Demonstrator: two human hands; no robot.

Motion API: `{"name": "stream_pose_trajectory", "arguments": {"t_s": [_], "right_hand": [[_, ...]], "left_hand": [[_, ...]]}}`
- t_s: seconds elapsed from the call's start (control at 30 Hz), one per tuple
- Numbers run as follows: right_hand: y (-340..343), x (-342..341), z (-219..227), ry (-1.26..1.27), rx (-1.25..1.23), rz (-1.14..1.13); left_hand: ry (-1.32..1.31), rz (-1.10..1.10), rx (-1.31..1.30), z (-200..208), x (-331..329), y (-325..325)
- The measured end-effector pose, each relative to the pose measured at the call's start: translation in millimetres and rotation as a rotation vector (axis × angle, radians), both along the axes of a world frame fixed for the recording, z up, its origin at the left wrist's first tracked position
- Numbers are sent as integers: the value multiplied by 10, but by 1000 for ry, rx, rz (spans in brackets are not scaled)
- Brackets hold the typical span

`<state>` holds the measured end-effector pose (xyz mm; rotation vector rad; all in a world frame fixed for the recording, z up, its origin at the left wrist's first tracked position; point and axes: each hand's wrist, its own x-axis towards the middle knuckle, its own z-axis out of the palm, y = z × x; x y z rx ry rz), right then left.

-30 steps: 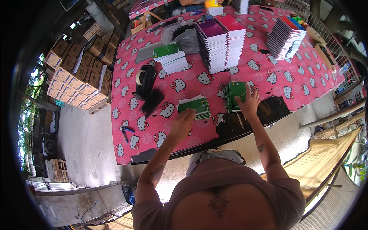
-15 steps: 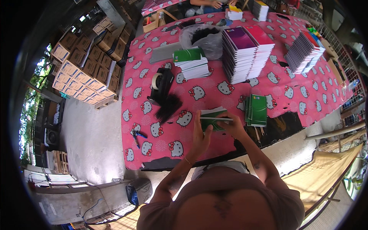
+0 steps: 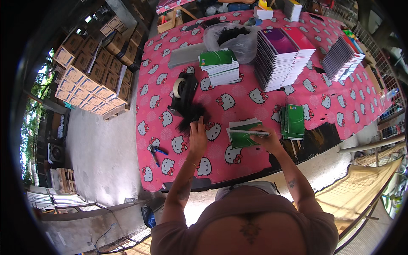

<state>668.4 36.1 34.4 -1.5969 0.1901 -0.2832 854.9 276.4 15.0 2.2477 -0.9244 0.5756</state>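
Note:
My right hand grips a green notebook by its right side, tilted above the table near the front edge. Under and behind it lies another green-covered booklet with white pages. My left hand, fingers stretched forward, reaches the near side of a bristly heap of thin black binding coils; whether a coil is between the fingertips is too small to tell. Just behind the heap stands a black tape dispenser. Right of my right hand lies a small stack of green spiral notebooks.
Blue-handled pliers lie front left on the pink patterned tablecloth. Further back are a green notebook stack, a plastic bag of black coils, tall purple and red notebook stacks and more notebooks. Cartons stand left; someone sits opposite.
My left hand has let go of the green notebook and moved left to the black coils. My right hand keeps the notebook. The view has shifted slightly.

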Motion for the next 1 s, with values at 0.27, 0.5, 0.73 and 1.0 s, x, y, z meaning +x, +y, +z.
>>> {"name": "stream_pose_trajectory", "arguments": {"t_s": [0.27, 0.5, 0.73, 1.0], "right_hand": [[80, 33, 152, 117, 9, 50], [37, 42, 80, 83, -5, 58], [24, 45, 11, 77, 19, 54], [-19, 62, 97, 4, -11, 104]], "left_hand": [[151, -76, -15, 353, -238, 21], [400, -209, -280, 724, -782, -85], [323, -273, -329, 671, -675, -175], [458, -474, -126, 794, -502, -153]]}}
